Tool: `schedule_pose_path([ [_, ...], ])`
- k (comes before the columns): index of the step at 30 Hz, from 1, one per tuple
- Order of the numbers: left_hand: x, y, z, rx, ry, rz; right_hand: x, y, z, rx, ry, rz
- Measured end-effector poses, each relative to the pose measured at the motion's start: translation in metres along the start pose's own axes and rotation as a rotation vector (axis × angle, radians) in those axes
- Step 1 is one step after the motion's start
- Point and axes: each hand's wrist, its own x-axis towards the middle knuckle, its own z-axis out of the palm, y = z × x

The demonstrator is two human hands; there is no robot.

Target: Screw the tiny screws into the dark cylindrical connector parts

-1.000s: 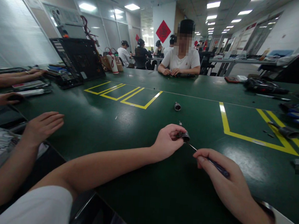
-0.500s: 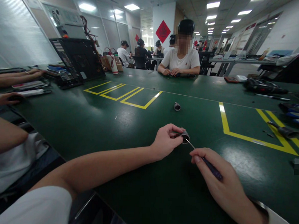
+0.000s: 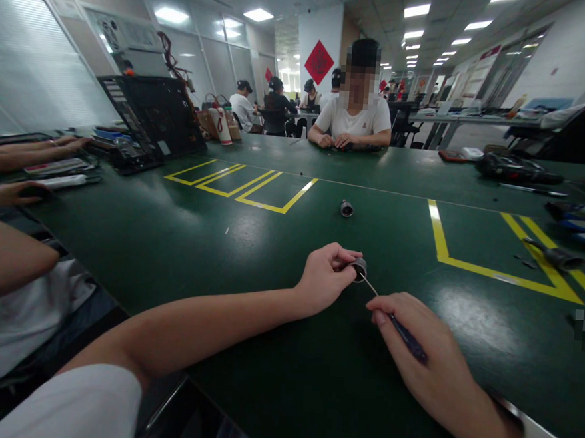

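Observation:
My left hand (image 3: 324, 278) pinches a small round metal cup-like part (image 3: 359, 270) just above the green table (image 3: 270, 251), its hollow end facing right and toward me. In my right hand (image 3: 419, 334) is a thin screwdriver-like tool with a dark purple handle (image 3: 408, 338); the tip of its shaft reaches into the opening of the part. What the tip touches inside is too small to tell. A similar metal part (image 3: 346, 209) lies farther back on the table.
Yellow tape outlines (image 3: 439, 239) mark the table. At the right lie another metal part with a stem (image 3: 560, 256) and small dark bits. A black equipment case (image 3: 149, 115) stands back left. One person (image 3: 354, 116) sits opposite; another's arms are at left.
The metal part in my left hand has shifted slightly left and turned a little. My right hand and the tool have moved slightly left and down.

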Motion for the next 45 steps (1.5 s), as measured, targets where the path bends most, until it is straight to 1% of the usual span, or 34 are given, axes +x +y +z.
schedule_pose_path([
  [7, 0.001, -0.001, 0.0, -0.018, -0.03, 0.013, -0.003, 0.001, 0.002, -0.03, -0.023, 0.007],
  [16, 0.0, -0.001, 0.0, -0.007, -0.045, 0.004, -0.003, 0.0, 0.0, -0.036, -0.01, 0.014],
  [20, 0.0, -0.002, -0.001, -0.009, -0.036, 0.028, -0.005, -0.001, -0.002, -0.012, 0.054, -0.027],
  [23, 0.001, -0.002, -0.003, 0.036, 0.01, 0.033, -0.007, -0.002, -0.005, 0.017, 0.11, -0.081],
  [25, 0.004, -0.001, -0.007, 0.064, 0.049, 0.027, -0.009, -0.003, -0.005, 0.027, 0.126, -0.101],
  [28, 0.016, 0.001, -0.016, 0.081, 0.144, 0.011, -0.008, -0.002, -0.003, 0.025, 0.118, -0.093],
  [30, 0.028, 0.0, -0.026, 0.137, 0.221, 0.001, -0.007, 0.001, 0.0, 0.021, 0.081, -0.063],
  [32, 0.042, -0.005, -0.039, 0.288, 0.269, 0.006, -0.005, 0.004, 0.003, 0.023, 0.041, -0.016],
  [35, 0.065, -0.017, -0.058, 0.653, 0.293, 0.078, -0.003, 0.006, 0.005, 0.032, 0.017, 0.053],
  [38, 0.087, -0.029, -0.07, 0.756, 0.283, 0.076, -0.001, 0.006, 0.006, 0.047, 0.007, 0.088],
  [41, 0.106, -0.034, -0.071, 0.828, 0.263, 0.069, -0.001, 0.006, 0.005, 0.068, -0.002, 0.094],
  [45, 0.13, -0.035, -0.058, 0.875, 0.237, 0.057, -0.001, 0.005, 0.006, 0.083, -0.004, 0.094],
])
